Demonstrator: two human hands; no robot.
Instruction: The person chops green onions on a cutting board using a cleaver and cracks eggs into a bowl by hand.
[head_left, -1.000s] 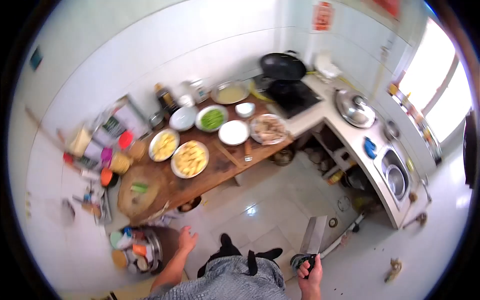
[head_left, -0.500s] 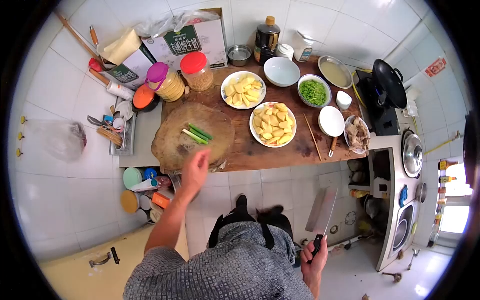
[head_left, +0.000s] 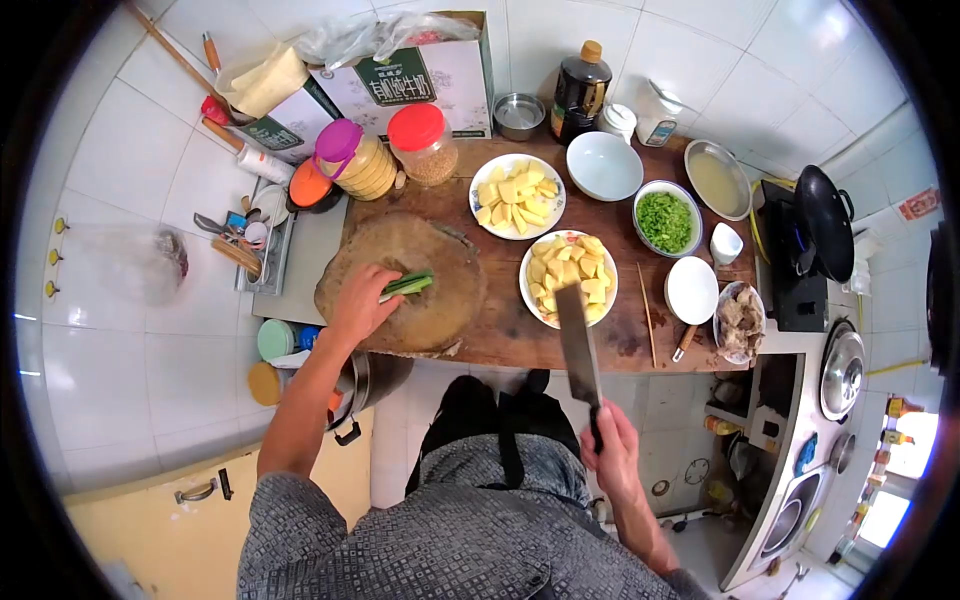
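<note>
My left hand (head_left: 362, 304) rests on the round wooden chopping board (head_left: 445, 305), its fingers closed around a few cut lengths of scallion (head_left: 412, 283). Their green ends stick out to the right of the fingertips. In my right hand (head_left: 614, 452) is a cleaver (head_left: 577, 343), gripped by its black handle. The blade points up and away from me, its tip over the near edge of a plate of sliced potatoes (head_left: 526, 300). Apart from the scallions, nothing else lies on the board.
Behind stand another plate of potato slices (head_left: 474, 205), a pale bowl (head_left: 605, 168) and a bowl of chopped greens (head_left: 665, 220). Lidded jars (head_left: 424, 160) line the back left. At the right are a white bowl (head_left: 691, 290), a dish of meat (head_left: 740, 322) and a wok (head_left: 824, 222).
My left hand has come down onto the board and closed on the scallions. My right hand has raised the cleaver from low on the right toward the table's front edge. The view has shifted.
</note>
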